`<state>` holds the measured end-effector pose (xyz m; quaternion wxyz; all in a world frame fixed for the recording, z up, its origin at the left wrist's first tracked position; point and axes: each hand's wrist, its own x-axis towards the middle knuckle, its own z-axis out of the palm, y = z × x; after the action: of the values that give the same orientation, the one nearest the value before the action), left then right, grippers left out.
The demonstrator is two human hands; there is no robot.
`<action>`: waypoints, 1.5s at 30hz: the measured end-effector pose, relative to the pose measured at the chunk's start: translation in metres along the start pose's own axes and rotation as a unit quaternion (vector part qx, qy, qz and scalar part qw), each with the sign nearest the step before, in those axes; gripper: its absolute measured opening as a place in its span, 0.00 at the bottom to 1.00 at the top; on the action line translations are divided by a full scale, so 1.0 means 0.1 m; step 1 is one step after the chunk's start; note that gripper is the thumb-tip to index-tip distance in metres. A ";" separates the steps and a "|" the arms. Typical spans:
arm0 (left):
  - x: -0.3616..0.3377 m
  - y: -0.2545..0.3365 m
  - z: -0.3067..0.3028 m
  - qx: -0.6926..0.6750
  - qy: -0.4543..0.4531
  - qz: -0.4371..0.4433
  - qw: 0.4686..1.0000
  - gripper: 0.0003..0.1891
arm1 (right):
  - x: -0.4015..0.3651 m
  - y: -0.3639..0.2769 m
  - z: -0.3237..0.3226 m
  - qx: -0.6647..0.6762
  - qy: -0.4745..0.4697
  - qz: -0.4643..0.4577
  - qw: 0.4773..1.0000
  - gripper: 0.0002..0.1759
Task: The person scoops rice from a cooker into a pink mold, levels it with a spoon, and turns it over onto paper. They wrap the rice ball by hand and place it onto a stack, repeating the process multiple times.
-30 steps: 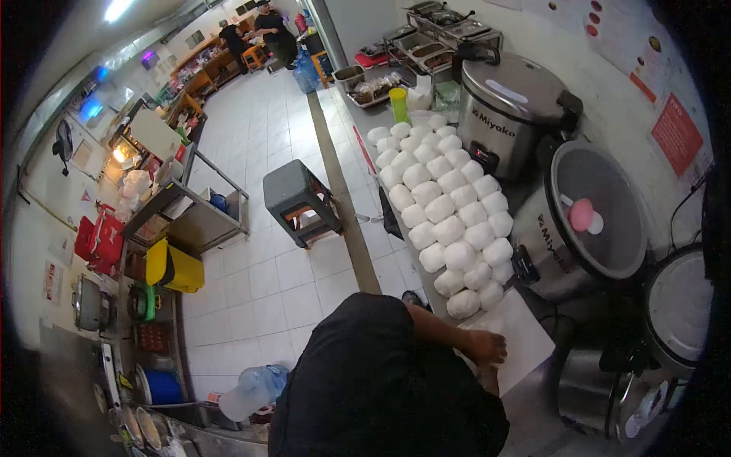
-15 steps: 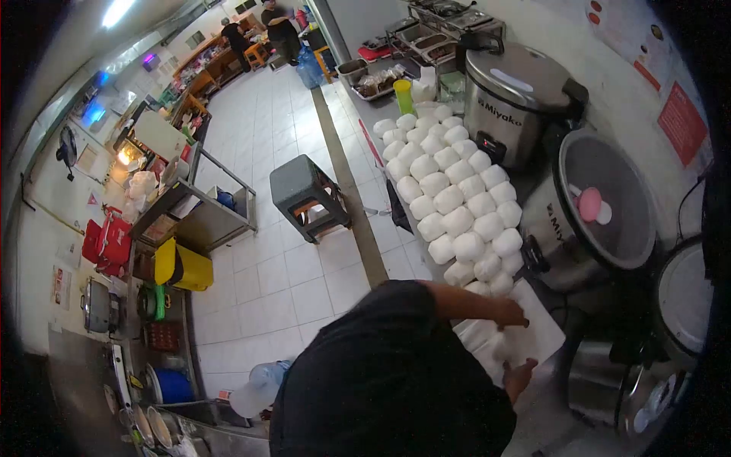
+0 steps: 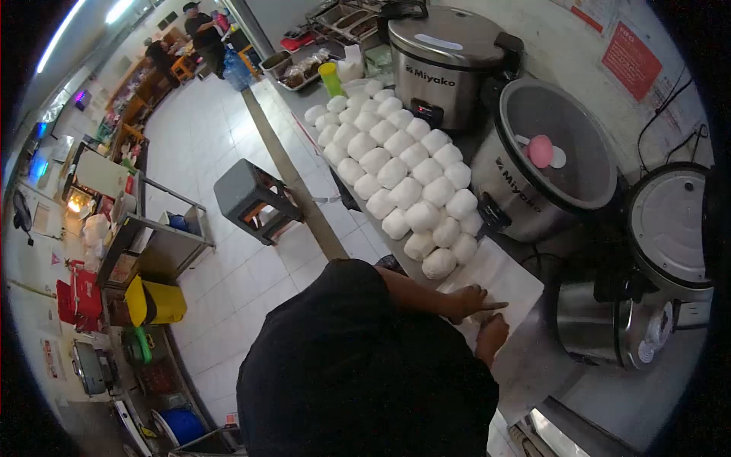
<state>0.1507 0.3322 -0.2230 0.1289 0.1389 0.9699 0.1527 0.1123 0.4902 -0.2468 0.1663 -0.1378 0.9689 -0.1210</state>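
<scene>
My left hand (image 3: pixel 466 302) is over a white sheet (image 3: pixel 512 286) on the counter, its fingers curled and one finger pointing forward. Just below it, my right hand (image 3: pixel 493 335) is closed, and the fingertips of both hands nearly meet. A little white shows between them; what they grip is mostly hidden. Rows of rounded white wrapped bundles (image 3: pixel 406 192) cover the counter beyond my hands, with the nearest one (image 3: pixel 438 263) close to my left wrist.
Two large Miyako cookers (image 3: pixel 445 68) (image 3: pixel 506 179) line the wall side, a pink paddle (image 3: pixel 541 151) on the nearer. Another pot (image 3: pixel 609 320) is at the right. A grey stool (image 3: pixel 255 199) stands on the floor. Two people (image 3: pixel 204 34) (image 3: pixel 161 61) are far back.
The view has shifted, so the counter items appear further left and higher. My hands were apart around a white bundle; now they are close together with fingers curled in.
</scene>
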 end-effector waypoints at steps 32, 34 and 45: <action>-1.39 -2.64 -1.99 -0.512 0.538 -0.061 0.666 0.17 | 0.45 -4.06 -0.36 0.623 0.075 -0.296 0.720 0.49; -1.38 -3.12 -2.00 -0.450 0.549 -0.149 0.689 0.15 | 0.49 -4.19 -0.55 0.420 0.084 -0.348 0.834 0.51; -1.20 -6.33 -1.08 -0.107 0.467 -0.466 0.744 0.27 | 0.80 -3.93 -1.71 0.172 -0.008 -0.244 0.954 0.35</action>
<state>0.0852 -0.3121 -0.3089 -0.2711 -0.4335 0.8301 0.2226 0.0682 0.1311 -0.0035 0.1607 -0.3407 0.8686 -0.3220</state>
